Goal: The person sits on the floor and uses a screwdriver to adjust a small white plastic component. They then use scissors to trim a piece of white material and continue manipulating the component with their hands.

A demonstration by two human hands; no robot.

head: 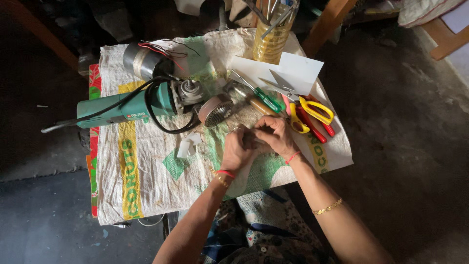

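Both hands meet just right of the frame's centre, over a small table covered with a white woven sack (146,181). The left hand (238,151) is curled, its fingers bent inward toward the right hand (274,134), whose fingers are also bent and pressed against the left's. Whatever small thing they pinch between them is hidden by the fingers; it cannot be made out.

Just above the hands, at centre, lies a round metal part (215,110) with a grille. To its left lies a green angle grinder (132,107) with a black cord. Upper right of the hands lie a green-handled screwdriver (261,98), yellow-handled scissors (310,113) and red-handled pliers (315,128).
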